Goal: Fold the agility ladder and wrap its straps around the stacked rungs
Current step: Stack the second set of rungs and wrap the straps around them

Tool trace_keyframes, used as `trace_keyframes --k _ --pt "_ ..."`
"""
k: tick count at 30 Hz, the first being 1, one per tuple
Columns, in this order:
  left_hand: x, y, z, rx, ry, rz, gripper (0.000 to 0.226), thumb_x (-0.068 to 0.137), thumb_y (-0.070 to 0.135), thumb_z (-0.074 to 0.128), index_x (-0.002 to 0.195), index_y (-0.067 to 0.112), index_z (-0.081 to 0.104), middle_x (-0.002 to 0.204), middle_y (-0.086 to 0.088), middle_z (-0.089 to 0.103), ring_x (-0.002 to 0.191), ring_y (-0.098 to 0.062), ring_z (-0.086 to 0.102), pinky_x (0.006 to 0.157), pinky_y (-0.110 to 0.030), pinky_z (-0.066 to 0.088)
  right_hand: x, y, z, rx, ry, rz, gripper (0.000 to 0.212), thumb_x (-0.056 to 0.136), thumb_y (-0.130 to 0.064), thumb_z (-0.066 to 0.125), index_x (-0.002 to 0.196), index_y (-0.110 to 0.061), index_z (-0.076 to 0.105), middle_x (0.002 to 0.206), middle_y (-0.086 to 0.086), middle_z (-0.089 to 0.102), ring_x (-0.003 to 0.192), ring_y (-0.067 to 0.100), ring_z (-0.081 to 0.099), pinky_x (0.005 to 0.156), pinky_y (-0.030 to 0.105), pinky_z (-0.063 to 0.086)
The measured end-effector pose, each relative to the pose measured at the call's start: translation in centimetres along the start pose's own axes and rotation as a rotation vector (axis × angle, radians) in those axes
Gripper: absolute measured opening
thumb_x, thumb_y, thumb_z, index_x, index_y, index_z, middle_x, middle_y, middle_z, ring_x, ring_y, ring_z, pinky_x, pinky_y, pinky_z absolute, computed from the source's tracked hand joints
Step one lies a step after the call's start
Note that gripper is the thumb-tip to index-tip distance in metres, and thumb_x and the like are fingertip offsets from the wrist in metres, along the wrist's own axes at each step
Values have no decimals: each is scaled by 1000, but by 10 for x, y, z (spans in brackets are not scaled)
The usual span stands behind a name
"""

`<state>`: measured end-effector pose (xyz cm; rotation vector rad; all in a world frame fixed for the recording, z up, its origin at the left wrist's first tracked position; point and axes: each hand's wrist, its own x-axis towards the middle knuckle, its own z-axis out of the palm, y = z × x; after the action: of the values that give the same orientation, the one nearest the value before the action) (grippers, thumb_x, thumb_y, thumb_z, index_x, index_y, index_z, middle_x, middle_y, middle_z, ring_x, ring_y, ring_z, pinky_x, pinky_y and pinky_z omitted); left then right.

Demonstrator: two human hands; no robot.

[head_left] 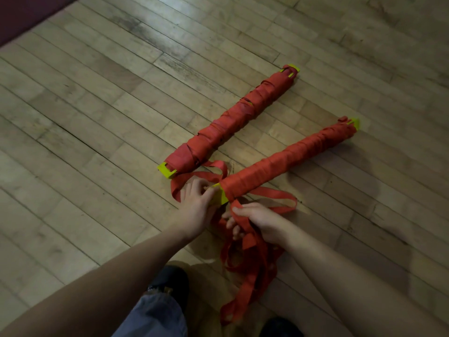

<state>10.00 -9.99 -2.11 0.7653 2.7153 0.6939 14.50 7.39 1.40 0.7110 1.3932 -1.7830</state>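
Note:
Two bundles of stacked yellow rungs wrapped in red strap lie on the wooden floor. The far bundle [230,122] lies diagonally, yellow ends showing at both tips. The near bundle [289,158] lies beside it, its near yellow end [220,195] close to me. My left hand [198,205] holds that yellow end with its fingertips. My right hand [257,218] grips a bunch of loose red strap [247,263] just below the bundle's end. More strap loops on the floor around both hands and trails down toward my feet.
Worn wooden floorboards [97,117] run all around. A dark red edge [29,13] borders the floor at the top left. My trouser leg [155,314] and dark shoes [170,278] are at the bottom of the view, beside the trailing strap.

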Motion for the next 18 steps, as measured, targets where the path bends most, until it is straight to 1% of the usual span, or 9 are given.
trace_keyframes --k 3,5,6,8,9,11,12,15,18 --pt "-4 -2 -2 15 -109 55 46 79 27 66 119 27 42 123 -21 50 108 -39 52 86 -54 39 -7 7 1 63 -29 57 28 101 -15 41 102 6 60 68 12 66 49 16 61 49 24 52" --pt "-12 -3 -1 63 -169 126 57 75 22 74 121 29 41 124 -19 55 107 -39 56 86 -53 41 -10 6 -3 102 -36 67 26 100 -13 41 99 5 59 66 12 66 50 17 62 52 26 54" --pt "-16 -1 -2 67 -185 148 58 76 25 73 124 30 41 123 -17 57 105 -38 57 86 -50 42 -12 5 -4 113 -37 69 26 100 -12 40 96 5 59 65 12 67 50 18 62 53 27 55" --pt "-22 1 0 7 -184 119 54 86 43 53 135 27 37 126 -10 56 111 -31 56 91 -43 40 -15 4 -5 108 -47 70 24 100 -11 39 95 3 59 65 11 67 52 18 63 55 28 55" --pt "-21 2 -1 -49 -164 58 59 87 50 41 139 23 36 128 -7 56 115 -26 55 94 -41 37 -16 5 -5 103 -54 72 23 100 -11 40 96 2 59 66 10 67 54 17 64 55 28 55" --pt "-14 1 -2 -95 -158 -46 69 86 58 28 140 17 38 130 -5 55 118 -22 51 96 -37 33 -17 5 -5 120 -73 92 24 100 -15 40 98 1 58 68 10 67 56 17 64 55 27 54" --pt "-11 0 -3 -69 -168 -40 71 84 60 24 138 17 41 128 -5 55 118 -22 51 95 -37 32 -17 5 -4 143 -88 105 26 100 -17 39 99 0 58 69 9 67 56 17 64 54 26 54" --pt "-9 1 -5 -24 -200 47 77 77 63 20 133 16 47 124 -6 58 116 -24 52 90 -38 33 -17 2 -5 150 -120 118 31 101 -25 35 102 -3 57 70 6 67 53 13 62 48 21 50" --pt "-9 3 -1 -3 -212 36 68 82 60 30 131 16 46 124 -6 58 115 -23 52 90 -38 33 -14 -1 -9 70 -111 66 31 100 -24 37 102 -2 58 70 5 64 41 9 51 36 16 36"
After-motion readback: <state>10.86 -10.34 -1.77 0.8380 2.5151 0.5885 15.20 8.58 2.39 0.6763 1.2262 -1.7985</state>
